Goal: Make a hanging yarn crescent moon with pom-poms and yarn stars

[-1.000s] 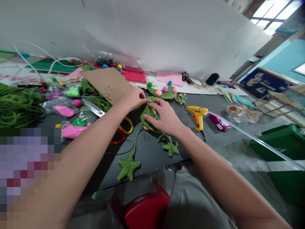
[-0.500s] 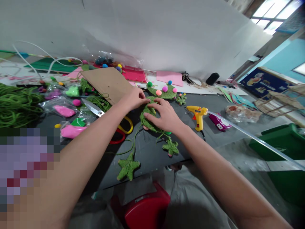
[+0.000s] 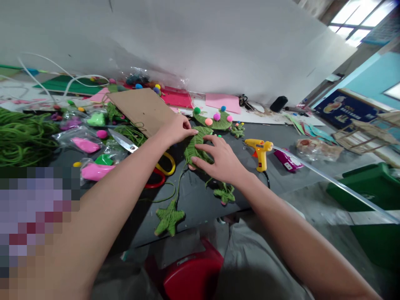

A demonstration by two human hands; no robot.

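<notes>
Right hand (image 3: 222,160) drawn slightly back toward the body, uncovering more of the green yarn-wrapped piece (image 3: 191,151)

Person's hands at work on the desk (image 3: 193,198); the wrapped piece lies at the middle, between the two hands, with the scissors (image 3: 122,141) to its left and the yellow glue gun (image 3: 261,155) well apart to its right. The right hand reaches over the piece from the right, its grip spread apart, thumb low on the wrapping; the left hand (image 3: 176,131) meets the upper left edge; whether its grip is closed on yarn or merely resting cannot be told. A loose strand (image 3: 178,183) runs from near the piece toward a green star (image 3: 169,217) at the desk's near edge; a smaller star (image 3: 224,193) lies nearer the right forearm; a pompom-trimmed piece (image 3: 224,122) lies just beyond.

Handling, as judged: light, with a fairly stiff core under a soft, textured wrap that should not slip on skin; the turns of yarn could slide or bunch under sideways pressure, and attached trimmings may pull off; best held flat by opposite rims, pressing across several turns at once.
</notes>
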